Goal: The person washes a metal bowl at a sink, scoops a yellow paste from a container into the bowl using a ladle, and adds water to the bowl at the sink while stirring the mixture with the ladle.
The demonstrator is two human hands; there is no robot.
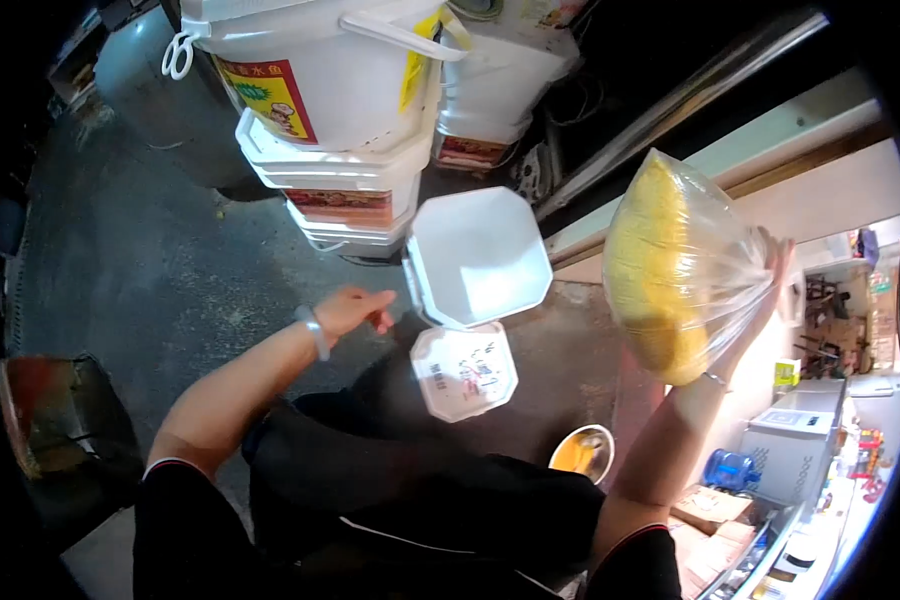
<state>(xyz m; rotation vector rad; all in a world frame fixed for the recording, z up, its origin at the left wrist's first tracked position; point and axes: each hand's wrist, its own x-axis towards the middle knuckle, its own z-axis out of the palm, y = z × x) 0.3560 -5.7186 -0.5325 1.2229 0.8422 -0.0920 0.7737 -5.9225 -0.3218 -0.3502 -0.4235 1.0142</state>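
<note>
Behind and left of the tub (475, 235) stands the bucket stack (360, 115); before the tub lies the lid (465, 372), with the bowl (601, 452) farther right. The left hand (348, 311) is left of the tub, and the bag (660, 270), in the right hand (780, 262), right of it.

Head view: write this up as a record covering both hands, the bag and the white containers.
right hand: grips the gathered neck of the clear bag
bag contents: yellow
left hand: holds nothing, near the open bucket
lid: white, handwritten on, beside the bucket
stacked buckets: white, printed labels
</note>
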